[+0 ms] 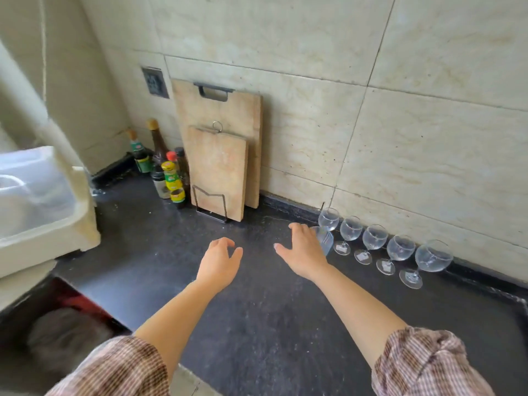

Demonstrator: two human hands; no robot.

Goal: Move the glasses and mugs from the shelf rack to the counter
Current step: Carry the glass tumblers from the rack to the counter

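Several stemmed wine glasses [374, 238] stand in a row on the black counter [257, 310], along the wall at the right. A clear tumbler [327, 242] stands at the row's left end, partly hidden behind my right hand [304, 252]. That hand hovers with fingers spread, right beside the tumbler and not gripping it. My left hand [220, 261] floats above the counter's middle with loosely curled fingers and holds nothing. The white shelf rack [51, 232] with a clear cover sits at the far left; a pale mug shape [11, 190] shows dimly through it.
Two wooden cutting boards [220, 170] lean in a wire stand against the tiled wall. Several sauce bottles [168, 172] cluster in the back corner. A wall socket [155, 81] sits above them. A dark opening with something red lies below the rack at lower left.
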